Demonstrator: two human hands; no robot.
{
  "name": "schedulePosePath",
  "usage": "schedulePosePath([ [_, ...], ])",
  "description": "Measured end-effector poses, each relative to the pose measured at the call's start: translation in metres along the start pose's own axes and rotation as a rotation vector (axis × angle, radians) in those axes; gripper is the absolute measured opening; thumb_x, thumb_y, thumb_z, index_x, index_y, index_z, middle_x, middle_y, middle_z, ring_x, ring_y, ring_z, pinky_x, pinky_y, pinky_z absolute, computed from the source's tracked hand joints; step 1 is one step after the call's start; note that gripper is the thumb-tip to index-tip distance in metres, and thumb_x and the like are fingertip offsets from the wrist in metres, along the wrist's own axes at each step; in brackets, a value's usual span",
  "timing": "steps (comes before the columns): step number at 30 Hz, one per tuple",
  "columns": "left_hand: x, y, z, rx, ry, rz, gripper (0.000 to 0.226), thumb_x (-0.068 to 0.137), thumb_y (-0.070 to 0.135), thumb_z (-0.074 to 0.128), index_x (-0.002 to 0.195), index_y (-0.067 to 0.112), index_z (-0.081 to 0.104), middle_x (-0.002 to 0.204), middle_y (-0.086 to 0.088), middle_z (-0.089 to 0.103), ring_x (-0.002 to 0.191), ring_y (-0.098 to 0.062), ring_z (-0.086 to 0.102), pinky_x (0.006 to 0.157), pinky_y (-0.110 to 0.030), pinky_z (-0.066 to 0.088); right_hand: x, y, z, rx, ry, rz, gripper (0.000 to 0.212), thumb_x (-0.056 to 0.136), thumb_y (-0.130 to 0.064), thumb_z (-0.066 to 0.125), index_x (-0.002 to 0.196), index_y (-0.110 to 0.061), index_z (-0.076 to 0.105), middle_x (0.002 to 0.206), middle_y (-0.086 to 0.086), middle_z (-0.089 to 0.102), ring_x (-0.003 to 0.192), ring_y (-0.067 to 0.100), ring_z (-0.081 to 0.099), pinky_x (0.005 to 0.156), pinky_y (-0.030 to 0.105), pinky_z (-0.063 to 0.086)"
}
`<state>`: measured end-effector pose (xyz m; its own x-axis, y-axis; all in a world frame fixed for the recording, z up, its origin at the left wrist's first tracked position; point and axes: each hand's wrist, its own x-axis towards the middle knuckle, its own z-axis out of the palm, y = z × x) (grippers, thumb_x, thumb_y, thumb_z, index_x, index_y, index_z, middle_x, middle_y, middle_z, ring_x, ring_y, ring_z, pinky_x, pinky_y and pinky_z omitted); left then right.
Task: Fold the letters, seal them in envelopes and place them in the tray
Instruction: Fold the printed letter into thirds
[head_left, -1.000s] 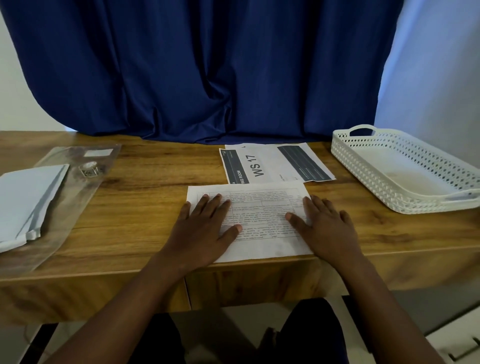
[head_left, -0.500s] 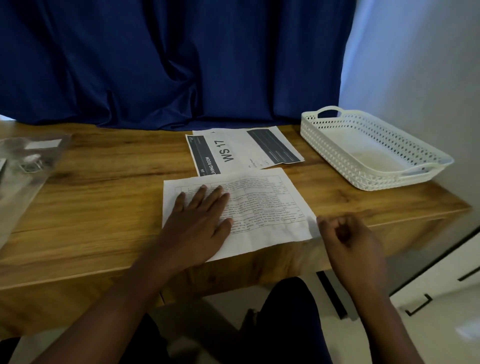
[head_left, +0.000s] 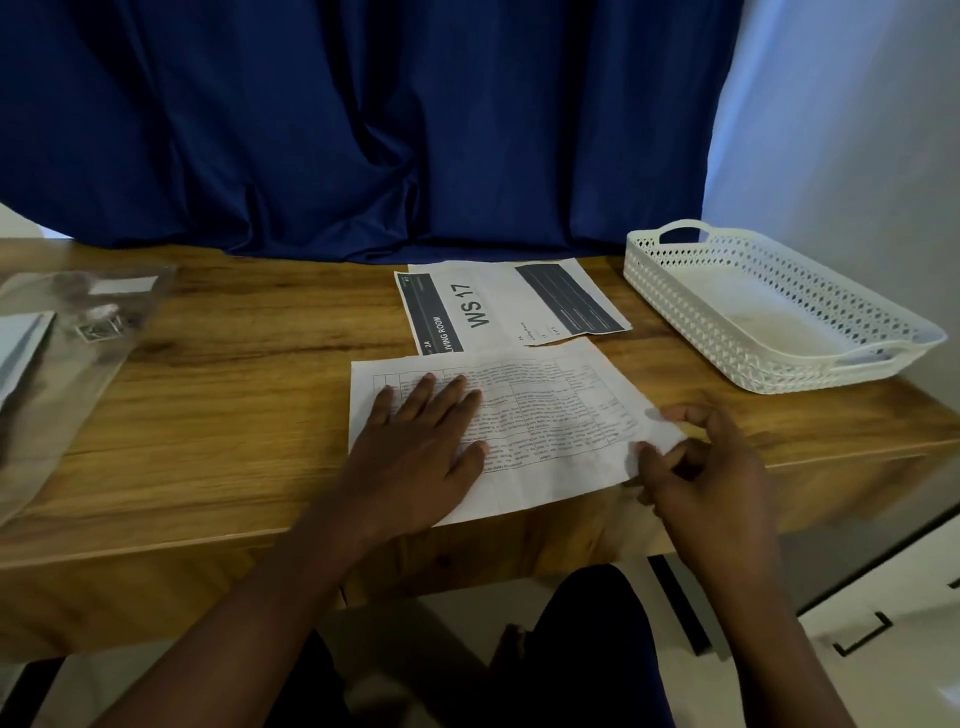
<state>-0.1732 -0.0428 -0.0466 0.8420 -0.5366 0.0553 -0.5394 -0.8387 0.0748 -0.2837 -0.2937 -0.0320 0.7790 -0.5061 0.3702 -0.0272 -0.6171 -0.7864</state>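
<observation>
A dark blue curtain (head_left: 337, 130) hangs behind the wooden table (head_left: 234, 415); a labelled sheet (head_left: 498, 304) lies flat.

A printed letter (head_left: 540, 415) lies flat at the table's near edge; the white perforated tray (head_left: 779, 306) sits right.

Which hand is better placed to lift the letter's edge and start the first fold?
The right hand: its fingertips pinch the right edge of the letter, while the left hand lies flat on the sheet, pinning it down.
</observation>
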Motion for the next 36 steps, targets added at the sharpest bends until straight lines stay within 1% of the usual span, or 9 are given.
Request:
schedulePosePath([
  [8,-0.001,0.0,-0.001,-0.019,-0.007,0.007,0.078,0.091,0.068,-0.001,0.163,0.038,-0.001,0.172,0.008,-0.005,0.159,-0.019,-0.009,0.127,-0.055,-0.006,0.006,-0.051,0.017,0.357,0.075,-0.454,0.034,0.093,-0.019,0.07,0.123,-0.028,0.057,0.111,-0.023,0.063,0.097,0.012,0.069,0.076,0.034,0.062],
  [13,0.002,0.001,-0.003,-0.02,-0.024,0.004,0.074,0.093,0.069,0.004,0.161,0.04,-0.002,0.172,0.009,-0.006,0.159,-0.02,-0.01,0.126,-0.057,-0.006,0.005,-0.084,0.043,0.392,-0.097,-0.577,0.036,0.094,-0.019,0.069,0.127,-0.022,0.055,0.101,-0.017,0.063,0.076,0.016,0.07,0.054,0.032,0.058],
  [17,0.0,-0.001,-0.005,-0.039,0.005,0.032,0.077,0.097,0.066,0.019,0.163,0.031,0.003,0.173,0.002,0.003,0.159,-0.024,-0.005,0.126,-0.058,-0.001,-0.003,-0.102,0.067,0.434,-0.228,-0.582,0.04,0.093,-0.017,0.07,0.129,-0.025,0.054,0.08,-0.011,0.063,0.071,0.01,0.068,0.06,0.015,0.053],
  [20,-0.004,-0.006,-0.016,-0.642,0.084,-0.033,0.092,0.087,0.069,0.045,0.154,0.007,0.031,0.158,-0.019,0.038,0.148,-0.033,0.034,0.124,-0.051,0.024,-0.01,-0.107,0.082,0.465,-0.33,-0.535,0.039,0.093,-0.022,0.07,0.128,-0.03,0.054,0.096,-0.009,0.07,0.09,0.011,0.072,0.067,0.027,0.061],
  [23,-0.006,-0.023,-0.029,-1.338,0.241,-0.229,0.07,0.09,0.069,0.053,0.129,0.011,0.054,0.133,-0.017,0.06,0.109,-0.01,0.067,0.097,-0.027,0.053,-0.015,-0.112,0.092,0.412,-0.374,-0.575,0.036,0.094,-0.031,0.067,0.125,-0.039,0.052,0.119,-0.021,0.062,0.112,0.002,0.063,0.074,0.021,0.06],
  [27,-0.012,-0.038,-0.031,-1.626,0.344,-0.298,0.044,0.109,0.045,0.032,0.146,0.028,0.047,0.149,0.002,0.056,0.133,-0.014,0.056,0.115,-0.038,0.044,-0.019,-0.116,0.099,0.307,-0.413,-0.644,0.044,0.091,-0.04,0.062,0.124,-0.058,0.039,0.112,-0.04,0.055,0.102,-0.009,0.06,0.07,0.018,0.058],
  [29,-0.011,-0.038,-0.034,-1.742,0.429,-0.374,0.044,0.108,0.045,0.032,0.138,0.027,0.058,0.148,-0.006,0.057,0.135,-0.017,0.056,0.117,-0.04,0.042,-0.019,-0.113,0.103,0.21,-0.47,-0.669,0.047,0.089,-0.053,0.059,0.128,-0.062,0.033,0.104,-0.028,0.062,0.099,-0.003,0.062,0.068,0.019,0.058],
  [33,-0.024,-0.038,-0.038,-1.74,0.376,-0.235,0.063,0.108,0.054,0.022,0.099,0.038,0.081,0.105,0.001,0.08,0.091,-0.011,0.077,0.069,-0.022,0.06,-0.017,-0.105,0.105,0.071,-0.664,-0.646,0.077,0.076,-0.083,0.056,0.142,-0.06,0.024,0.095,-0.024,0.065,0.098,-0.005,0.061,0.083,0.018,0.046],
  [36,-0.023,-0.037,-0.038,-1.697,0.435,-0.299,0.059,0.107,0.055,0.027,0.092,0.039,0.082,0.089,0.007,0.08,0.077,-0.008,0.076,0.058,-0.02,0.058,-0.008,-0.095,0.101,0.219,-0.59,-0.61,0.059,0.087,-0.072,0.054,0.14,-0.052,0.039,0.102,-0.028,0.065,0.106,-0.006,0.06,0.086,0.018,0.043],
])
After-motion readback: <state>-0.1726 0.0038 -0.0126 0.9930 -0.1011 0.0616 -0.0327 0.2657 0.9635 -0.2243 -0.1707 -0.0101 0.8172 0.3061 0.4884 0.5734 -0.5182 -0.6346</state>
